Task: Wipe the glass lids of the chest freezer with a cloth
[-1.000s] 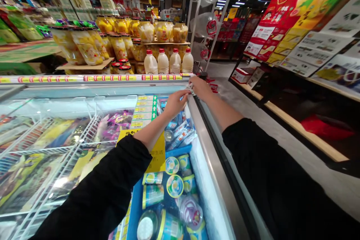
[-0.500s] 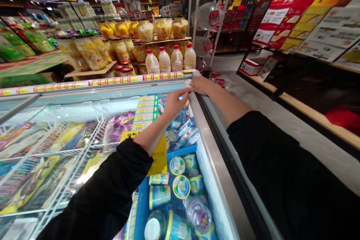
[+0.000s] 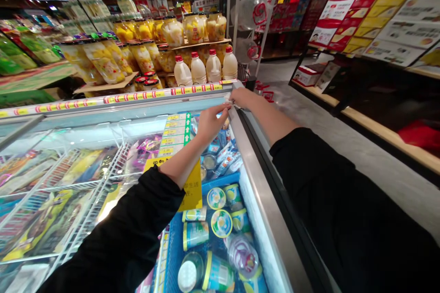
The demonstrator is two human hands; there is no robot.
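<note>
At the far right corner of a chest freezer (image 3: 252, 160), both of my hands meet over the metal rim. My right hand (image 3: 242, 97) is closed around a small crumpled white scrap (image 3: 228, 99), whose material is too small to tell. Just left of it, my left hand (image 3: 210, 123) reaches over the freezer's inside with thumb and fingers pinched close to the scrap. What its fingertips hold, if anything, is hidden. Below the left forearm hang a yellow sign (image 3: 192, 190) and a white price board (image 3: 174, 133).
A blue basket (image 3: 172, 256) inside the freezer holds several ice cream tubs (image 3: 222, 223). Wire dividers (image 3: 92, 192) separate bagged frozen goods on the left. Beyond the rim stand white bottles (image 3: 198, 71) and fruit jars (image 3: 194, 29). Boxes (image 3: 392, 32) fill a shelf at right.
The view has shifted slightly, so the scene sits a little further left and higher. Both hands stay at the freezer corner, with small finger movement around the white scrap.
</note>
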